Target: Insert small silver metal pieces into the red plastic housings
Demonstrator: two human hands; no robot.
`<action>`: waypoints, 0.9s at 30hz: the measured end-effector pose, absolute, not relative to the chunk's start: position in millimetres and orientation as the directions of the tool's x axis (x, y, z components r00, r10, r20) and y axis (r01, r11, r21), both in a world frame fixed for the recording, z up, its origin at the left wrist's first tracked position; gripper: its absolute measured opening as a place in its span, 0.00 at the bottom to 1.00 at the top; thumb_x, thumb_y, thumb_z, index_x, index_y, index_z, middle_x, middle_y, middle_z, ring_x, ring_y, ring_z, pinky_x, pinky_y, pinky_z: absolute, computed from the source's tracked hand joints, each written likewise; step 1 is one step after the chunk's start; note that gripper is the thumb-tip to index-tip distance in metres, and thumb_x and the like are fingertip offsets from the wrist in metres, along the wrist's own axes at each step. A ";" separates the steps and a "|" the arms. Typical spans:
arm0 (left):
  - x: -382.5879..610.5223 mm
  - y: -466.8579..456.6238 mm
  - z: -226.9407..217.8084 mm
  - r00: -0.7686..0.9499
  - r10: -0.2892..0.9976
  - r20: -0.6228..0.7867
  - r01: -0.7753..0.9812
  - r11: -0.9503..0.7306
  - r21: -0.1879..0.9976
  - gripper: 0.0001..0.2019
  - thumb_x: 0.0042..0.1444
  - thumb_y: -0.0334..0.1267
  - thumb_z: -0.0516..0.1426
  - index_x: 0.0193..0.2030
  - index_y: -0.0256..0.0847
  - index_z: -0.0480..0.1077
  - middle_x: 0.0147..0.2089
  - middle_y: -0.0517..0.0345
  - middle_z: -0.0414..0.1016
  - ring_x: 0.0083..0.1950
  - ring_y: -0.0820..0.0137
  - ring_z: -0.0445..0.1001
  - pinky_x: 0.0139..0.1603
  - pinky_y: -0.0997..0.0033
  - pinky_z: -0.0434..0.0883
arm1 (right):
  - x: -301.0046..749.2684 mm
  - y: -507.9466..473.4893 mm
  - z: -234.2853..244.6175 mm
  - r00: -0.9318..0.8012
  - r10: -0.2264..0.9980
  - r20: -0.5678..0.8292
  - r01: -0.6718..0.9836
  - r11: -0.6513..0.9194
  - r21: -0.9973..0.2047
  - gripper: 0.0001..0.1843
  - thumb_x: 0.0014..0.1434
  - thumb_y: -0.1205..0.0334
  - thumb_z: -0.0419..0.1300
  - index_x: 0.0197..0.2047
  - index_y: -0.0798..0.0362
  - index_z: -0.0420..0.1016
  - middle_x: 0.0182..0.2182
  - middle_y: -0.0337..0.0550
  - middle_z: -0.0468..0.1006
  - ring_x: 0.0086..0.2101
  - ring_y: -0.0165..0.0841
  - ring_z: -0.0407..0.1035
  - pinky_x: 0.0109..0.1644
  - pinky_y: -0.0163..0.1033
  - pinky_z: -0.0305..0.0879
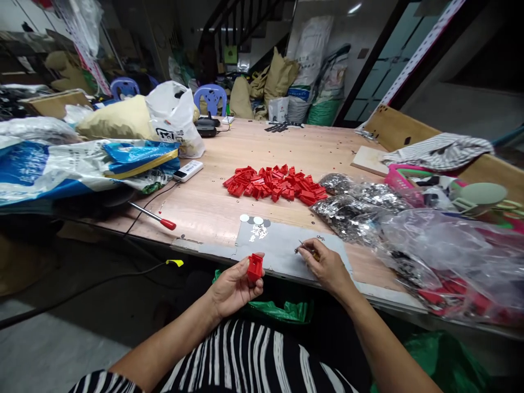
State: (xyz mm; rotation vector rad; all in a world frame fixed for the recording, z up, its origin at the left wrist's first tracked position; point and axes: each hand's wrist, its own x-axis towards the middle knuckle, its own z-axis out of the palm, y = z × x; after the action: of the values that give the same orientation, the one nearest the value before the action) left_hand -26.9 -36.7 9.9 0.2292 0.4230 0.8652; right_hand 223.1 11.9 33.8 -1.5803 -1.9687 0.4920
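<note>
My left hand (235,289) is closed, with thumb and fingers around a small red plastic housing (255,267) just off the table's front edge. The hollow, open side of this housing faces up toward me. Over the grey mat (282,256), my right hand (325,265) pinches a slim pointed tool (314,254) with a yellowish-brown handle; its thin metal tip points left. A tiny dark piece shows by the tip, too small to name. On the mat lie small shiny metal bits (258,232) and white round discs (257,220). Farther back is a heap of red plastic housings (274,183).
Clear bags of small metal parts (347,213) and a large plastic bag (450,251) crowd the right. A pink basket (403,177) stands behind them. At left are a red-tipped lever (166,223), a white power strip (188,171) with a cable, and printed sacks (73,164).
</note>
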 end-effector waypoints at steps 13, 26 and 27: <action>-17.5 -40.7 10.1 0.566 0.758 -0.326 -0.623 0.651 0.433 0.12 0.59 0.39 0.57 0.49 0.37 0.68 0.36 0.52 0.75 0.31 0.73 0.76 0.33 0.75 0.70 | 164.3 -16.6 45.6 -0.348 0.911 0.223 0.550 0.391 -0.739 0.06 0.60 0.59 0.56 0.36 0.51 0.71 0.27 0.39 0.76 0.26 0.30 0.68 0.33 0.35 0.65; -12.6 -42.9 9.2 0.555 0.749 -0.363 -0.577 0.660 0.480 0.11 0.58 0.39 0.57 0.44 0.34 0.70 0.31 0.53 0.75 0.27 0.74 0.76 0.29 0.77 0.71 | 170.9 -21.6 45.9 -0.453 0.855 0.253 0.526 0.485 -0.698 0.08 0.60 0.65 0.53 0.39 0.50 0.74 0.33 0.43 0.77 0.34 0.33 0.72 0.39 0.37 0.68; -12.5 -43.1 9.9 0.553 0.747 -0.368 -0.577 0.662 0.478 0.11 0.58 0.39 0.57 0.43 0.34 0.70 0.31 0.53 0.75 0.27 0.74 0.76 0.29 0.77 0.71 | 171.4 -21.7 46.6 -0.442 0.859 0.258 0.537 0.484 -0.691 0.08 0.60 0.65 0.53 0.38 0.50 0.73 0.32 0.42 0.77 0.33 0.33 0.72 0.38 0.37 0.68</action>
State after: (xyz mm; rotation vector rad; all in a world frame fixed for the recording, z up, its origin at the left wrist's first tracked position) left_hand -12.5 -43.1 9.9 0.3199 0.5841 0.7984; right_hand 171.4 -21.7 46.6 -1.1479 -2.1374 0.7050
